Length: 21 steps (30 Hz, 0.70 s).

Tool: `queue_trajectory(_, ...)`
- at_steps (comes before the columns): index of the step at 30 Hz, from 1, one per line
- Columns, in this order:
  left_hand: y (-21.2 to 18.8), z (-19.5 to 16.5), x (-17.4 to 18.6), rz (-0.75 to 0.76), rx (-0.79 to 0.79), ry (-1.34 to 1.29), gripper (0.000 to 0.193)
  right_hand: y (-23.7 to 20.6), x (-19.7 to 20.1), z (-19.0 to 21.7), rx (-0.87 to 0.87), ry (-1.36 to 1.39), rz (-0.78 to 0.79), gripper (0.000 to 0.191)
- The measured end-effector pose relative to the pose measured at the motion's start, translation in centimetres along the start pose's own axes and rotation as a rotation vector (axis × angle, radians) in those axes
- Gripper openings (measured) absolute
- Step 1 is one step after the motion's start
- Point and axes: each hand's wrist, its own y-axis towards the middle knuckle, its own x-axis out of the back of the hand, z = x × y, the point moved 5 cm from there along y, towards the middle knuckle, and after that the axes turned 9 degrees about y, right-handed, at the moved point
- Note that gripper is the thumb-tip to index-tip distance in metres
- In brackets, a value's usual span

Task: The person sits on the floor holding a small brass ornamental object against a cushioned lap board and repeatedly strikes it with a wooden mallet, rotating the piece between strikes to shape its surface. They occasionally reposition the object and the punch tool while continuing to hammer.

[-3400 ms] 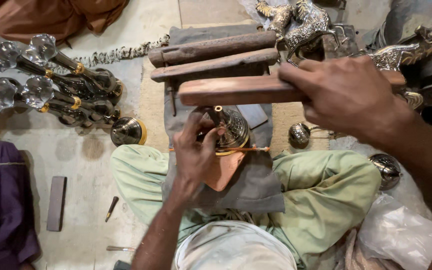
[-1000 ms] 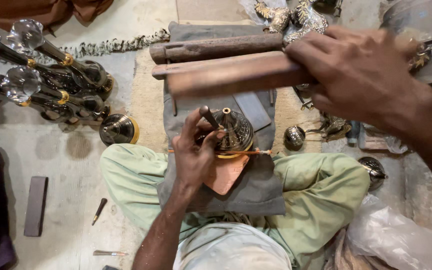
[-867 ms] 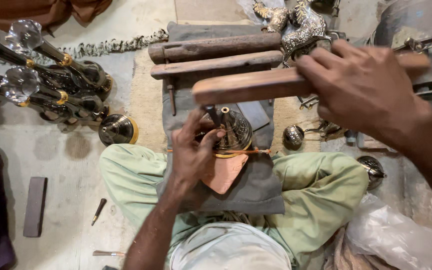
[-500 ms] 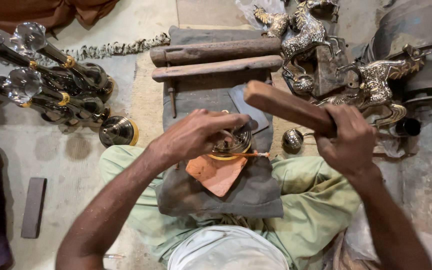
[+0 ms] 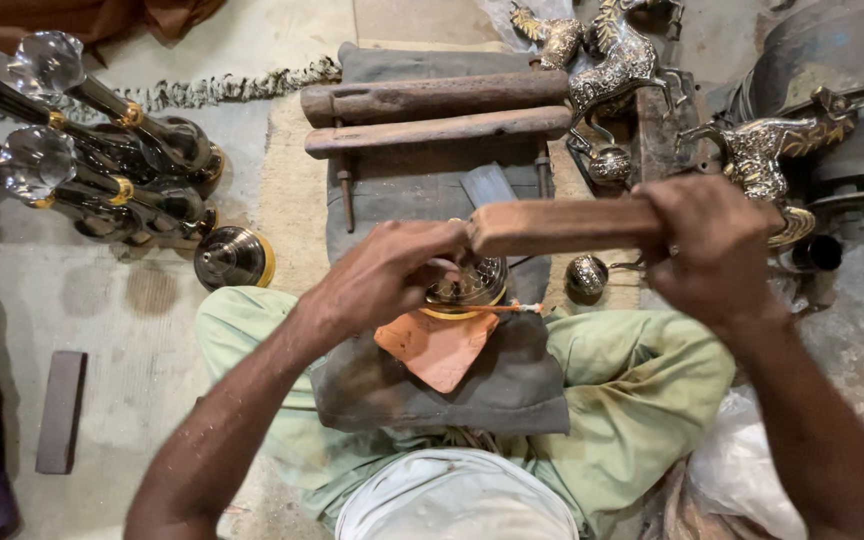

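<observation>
My right hand (image 5: 717,250) grips a thick wooden bat (image 5: 562,225) held level, its left end over a round dark metal piece with a brass rim (image 5: 467,290). My left hand (image 5: 387,275) is curled over that piece and holds a thin tool against it; the tool itself is mostly hidden by the fingers. The piece rests on an orange pad (image 5: 437,345) on a grey cloth (image 5: 452,385) across my lap. My legs in pale green trousers (image 5: 622,380) are folded under the cloth.
Two wooden bars (image 5: 432,110) lie on the mat ahead. Metal horse figures (image 5: 612,65) and a deer figure (image 5: 767,150) stand at the upper right. Glass-topped dark stems (image 5: 82,150) lie at the left, with a domed metal base (image 5: 234,258), a small engraved ball (image 5: 585,275) and a dark block (image 5: 57,410).
The bat has swung up and down over the metal piece and now lies level with its end just above it. My left hand stays on the piece.
</observation>
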Motion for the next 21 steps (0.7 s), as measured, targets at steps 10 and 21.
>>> queue_trajectory(10,-3.6,2.1,-2.2,-0.456,0.373,-0.281,0.054,10.2,4.5,1.7,-0.049,-0.142,0.506,0.046)
queue_trajectory(21,-5.9,1.9,-4.8,-0.752,0.445,-0.472,0.052,15.4,5.0,5.8,0.234,-0.508,0.542,0.058)
